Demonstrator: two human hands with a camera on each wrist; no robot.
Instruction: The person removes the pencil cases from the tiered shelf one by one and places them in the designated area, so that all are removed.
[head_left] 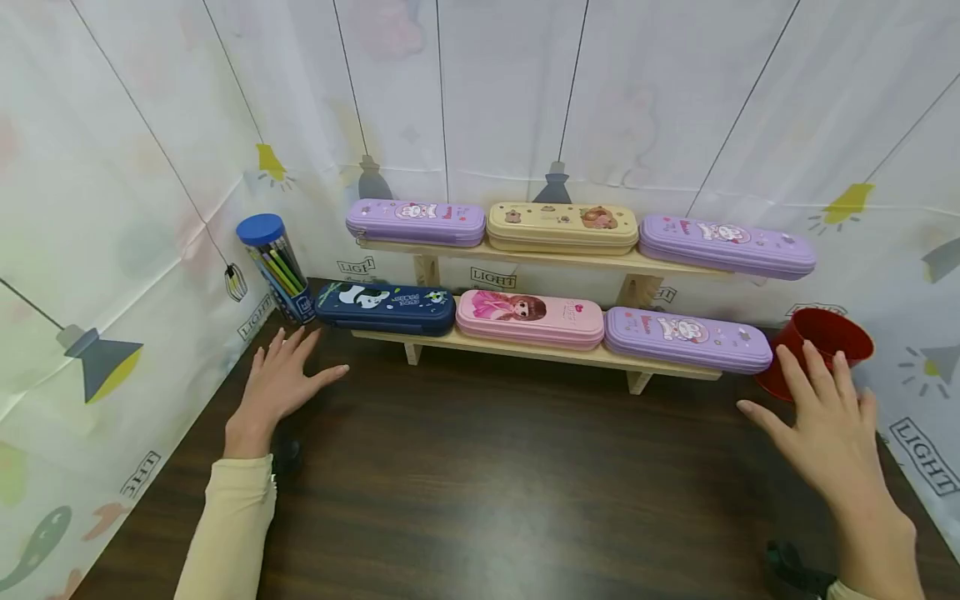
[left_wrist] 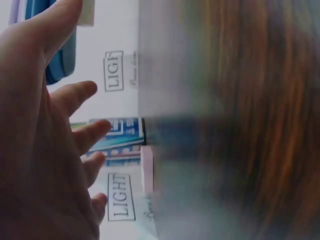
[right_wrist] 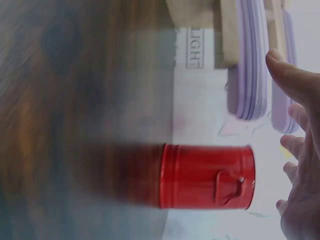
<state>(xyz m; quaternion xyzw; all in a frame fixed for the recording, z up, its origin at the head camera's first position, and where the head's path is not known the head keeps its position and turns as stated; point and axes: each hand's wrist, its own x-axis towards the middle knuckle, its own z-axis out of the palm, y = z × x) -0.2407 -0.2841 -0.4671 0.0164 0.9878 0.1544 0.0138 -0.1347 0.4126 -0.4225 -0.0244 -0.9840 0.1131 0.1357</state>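
Note:
My left hand (head_left: 277, 379) is held over the table with fingers spread, holding nothing. Nearest to it are a clear tube of pencils (head_left: 279, 271) with a blue lid and a navy panda pencil case (head_left: 386, 310). On the right, my right hand (head_left: 828, 425) is also spread and holds nothing, in front of a red metal bucket (right_wrist: 207, 177). Beside the panda case on the lower shelf lie a pink pencil case (head_left: 528, 319) with a doll picture and a purple pencil case (head_left: 686, 337). On the upper shelf are a cream pencil case (head_left: 562, 227) and two more purple ones.
A two-tier wooden shelf (head_left: 540, 352) stands at the back of the dark wood table (head_left: 480, 475). Patterned cloth (head_left: 495, 100) hangs behind it and along the sides. In the left wrist view a small pale pink object (left_wrist: 147, 169) stands near the tube.

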